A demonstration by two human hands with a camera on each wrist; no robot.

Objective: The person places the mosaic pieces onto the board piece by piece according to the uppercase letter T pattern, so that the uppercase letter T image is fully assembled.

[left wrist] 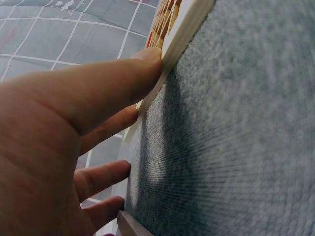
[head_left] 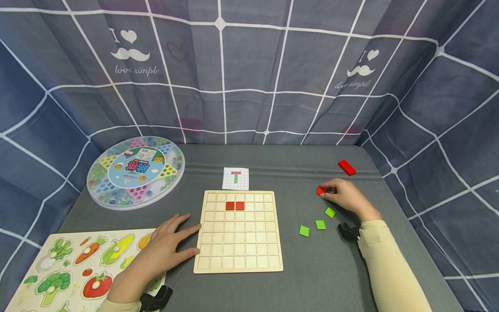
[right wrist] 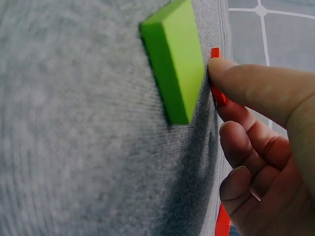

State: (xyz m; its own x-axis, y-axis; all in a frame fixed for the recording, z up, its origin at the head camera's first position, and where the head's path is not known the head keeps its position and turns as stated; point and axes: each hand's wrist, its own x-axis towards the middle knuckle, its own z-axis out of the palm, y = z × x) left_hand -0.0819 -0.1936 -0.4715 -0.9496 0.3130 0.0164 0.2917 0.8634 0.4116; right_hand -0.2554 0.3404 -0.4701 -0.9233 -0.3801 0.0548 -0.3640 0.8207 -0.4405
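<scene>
My right hand (head_left: 345, 197) pinches a small red square tile (head_left: 320, 190) between thumb and fingers, close over the cloth on the right. In the right wrist view the red tile (right wrist: 215, 91) stands on edge at the thumb tip. My left hand (head_left: 167, 247) lies with fingers spread, its thumb and index fingertips at the left edge of the wooden grid board (head_left: 238, 251). Two red tiles (head_left: 235, 206) sit side by side in the board's second row. Just behind the board lies a pattern card (head_left: 235, 178) showing a red and green T shape.
Several loose green tiles (head_left: 320, 225) lie right of the board, and a red bar-shaped piece (head_left: 347, 167) is farther back. A round Chinese checkers box (head_left: 136, 172) stands back left. A vegetable puzzle board (head_left: 58, 260) lies front left, partly under my left arm. Grid-patterned curtains surround the table.
</scene>
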